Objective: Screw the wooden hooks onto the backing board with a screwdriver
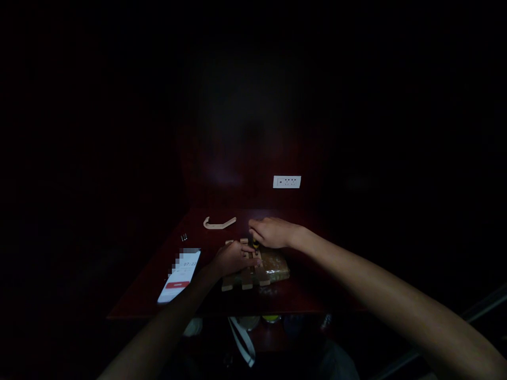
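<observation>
A slatted wooden piece (246, 286) lies on the dark red table, on or against a brown plastic-wrapped block (279, 264). My left hand (234, 256) rests on the slats, its thumb and fingers reaching toward the right-hand slat. Above that slat, my right hand (271, 232) is closed around the handle of a black-and-yellow screwdriver (255, 244), held upright. The tool's tip meets the wood near my left fingertips; a screw there is too small to make out. A curved wooden hook-shaped piece (218, 226) lies farther back, apart from both hands.
On the left of the table (137, 303) lies a lit phone (180, 277). Several small metal pieces (184, 237) sit behind it. A white socket plate (287, 182) is on the back wall. Below the front edge, a white strap (242, 340) hangs among dim objects.
</observation>
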A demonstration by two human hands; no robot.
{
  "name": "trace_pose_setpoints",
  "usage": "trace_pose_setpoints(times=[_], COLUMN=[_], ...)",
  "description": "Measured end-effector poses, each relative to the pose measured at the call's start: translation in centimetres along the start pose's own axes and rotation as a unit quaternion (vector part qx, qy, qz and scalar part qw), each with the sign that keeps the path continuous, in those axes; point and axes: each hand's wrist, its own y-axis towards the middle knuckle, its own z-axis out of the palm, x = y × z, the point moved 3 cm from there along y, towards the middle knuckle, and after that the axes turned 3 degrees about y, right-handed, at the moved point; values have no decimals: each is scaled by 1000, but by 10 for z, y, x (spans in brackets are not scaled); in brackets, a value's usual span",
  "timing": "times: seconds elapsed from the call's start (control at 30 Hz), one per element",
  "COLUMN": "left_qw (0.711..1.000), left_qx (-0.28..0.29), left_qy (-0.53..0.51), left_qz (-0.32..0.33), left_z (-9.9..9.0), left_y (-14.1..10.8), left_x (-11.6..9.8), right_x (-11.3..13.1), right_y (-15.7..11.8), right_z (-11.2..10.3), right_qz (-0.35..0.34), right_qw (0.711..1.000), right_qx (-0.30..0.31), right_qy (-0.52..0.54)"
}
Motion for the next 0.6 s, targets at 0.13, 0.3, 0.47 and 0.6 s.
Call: trace_pose_setpoints(times=[0.13,0.3,0.47,0.6], left_qw=[1000,1000,1000,1000], left_qx=[2,6,7,25], left_qy=[4,5,7,-7], left_qz=[-19,-16,-8,-18], left_z=[2,1,0,1], left_y=[1,-1,-1,0], left_x=[3,1,0,2], right_x=[-4,-3,0,-1], right_y=[3,4,-2,3], right_z=[-3,-8,-5,-3], right_qz=[39,52,-4,47], right_qw=[998,998,1000,997], right_qx=[3,43,8,-19], right_qy=[-51,-16,0,-64])
